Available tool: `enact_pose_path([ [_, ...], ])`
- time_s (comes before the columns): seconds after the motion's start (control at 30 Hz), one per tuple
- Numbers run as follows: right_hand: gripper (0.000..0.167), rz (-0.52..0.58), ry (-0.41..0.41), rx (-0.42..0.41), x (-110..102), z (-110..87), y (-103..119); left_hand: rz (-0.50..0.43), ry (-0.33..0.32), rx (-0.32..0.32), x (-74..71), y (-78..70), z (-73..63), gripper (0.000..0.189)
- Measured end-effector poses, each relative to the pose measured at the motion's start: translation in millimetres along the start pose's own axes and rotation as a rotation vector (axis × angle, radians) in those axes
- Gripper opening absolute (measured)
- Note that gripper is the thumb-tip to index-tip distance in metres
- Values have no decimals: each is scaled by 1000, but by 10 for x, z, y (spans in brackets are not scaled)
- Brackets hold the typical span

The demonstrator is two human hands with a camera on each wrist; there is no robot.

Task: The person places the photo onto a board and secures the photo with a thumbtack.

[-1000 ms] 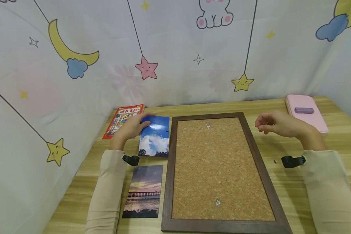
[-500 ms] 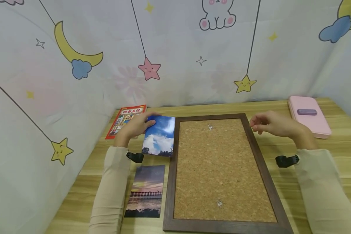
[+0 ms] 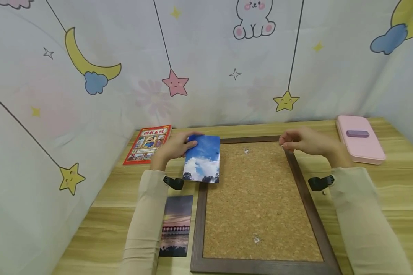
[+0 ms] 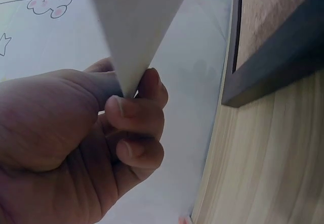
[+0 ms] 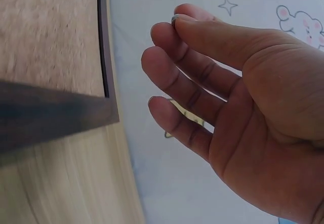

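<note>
Nearer the person than the left hand [image 3: 176, 148], a sunset photo [image 3: 177, 225] is lying on the wood-grained table [image 3: 99, 229]. Between the hands, a brown rectangular frame [image 3: 198, 229] is enclosing grainy cork [image 3: 254, 198], where two shiny pieces [image 3: 256, 239] are sitting. The left hand is pinching a thin sky photo [image 3: 204, 160] by its upper left edge, overlapping the frame's left side. The right hand [image 3: 306, 141] is pinching a tiny greyish object [image 5: 174, 20] between thumb and fingertip by the frame's far right corner. Left of the left hand, a red-bordered booklet [image 3: 147, 143] is lying; right of the right hand, a closed pink case [image 3: 363, 149] is bearing a purple bar [image 3: 358, 133].
</note>
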State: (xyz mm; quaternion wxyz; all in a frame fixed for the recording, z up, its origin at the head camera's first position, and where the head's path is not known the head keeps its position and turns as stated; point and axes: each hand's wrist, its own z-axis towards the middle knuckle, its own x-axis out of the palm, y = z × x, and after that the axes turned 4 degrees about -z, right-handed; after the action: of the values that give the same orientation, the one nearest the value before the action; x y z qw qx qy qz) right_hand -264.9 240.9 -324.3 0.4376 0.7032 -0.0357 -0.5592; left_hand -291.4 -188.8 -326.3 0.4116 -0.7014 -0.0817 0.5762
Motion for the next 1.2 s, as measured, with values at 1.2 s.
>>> enact_pose_path([
  [1.2,24,60,-75,65,269,711,177,-205,252,-41,653,-258,645,44],
])
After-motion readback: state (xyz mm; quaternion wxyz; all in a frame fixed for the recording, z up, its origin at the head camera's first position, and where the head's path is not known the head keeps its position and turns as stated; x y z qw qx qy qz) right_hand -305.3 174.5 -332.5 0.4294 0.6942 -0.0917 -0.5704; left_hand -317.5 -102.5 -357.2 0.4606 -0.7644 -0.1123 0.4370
